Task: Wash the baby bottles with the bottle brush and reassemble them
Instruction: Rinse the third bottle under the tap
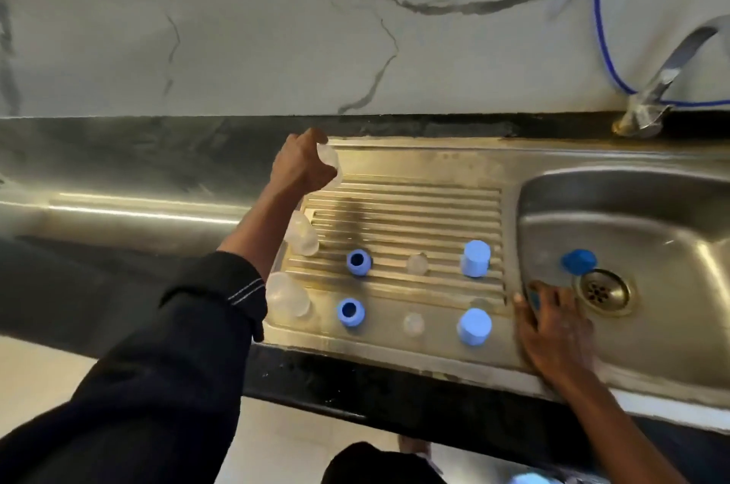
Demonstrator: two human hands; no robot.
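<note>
Presently: clear bottle over far-left corner of drainboard

Grips the clear bottle (330, 163) in the left hand (304, 163), with curled fingers wrapped round its body (mouth up or down: cannot tell through the blur). Holds it above the far-left corner of the drainboard (403, 207), beyond the far bottle body (302, 234) and the near bottle body (286, 294), both standing in the left column. Keeps the long axis roughly upright, tilted slightly. Judged next move: lower straight down onto the free spot just below the hand, in line with that column, then release.

Note the far row, left to right: bottle body, blue collar (358, 262), clear teat (417, 264), blue cap (476, 258). Repeats in the near row.

Rests the right hand (553, 329) on the near-left rim of the sink basin (632, 183), well apart from the held bottle, with fingers reaching over the edge. Touches a small blue part (534, 300) there; cannot tell whether gripped or merely covered.

Note a further blue piece (578, 261) lying in the basin, just left of the drain (602, 290) and far nearer the right hand than the left. Judged best fetched by the right hand.
</note>
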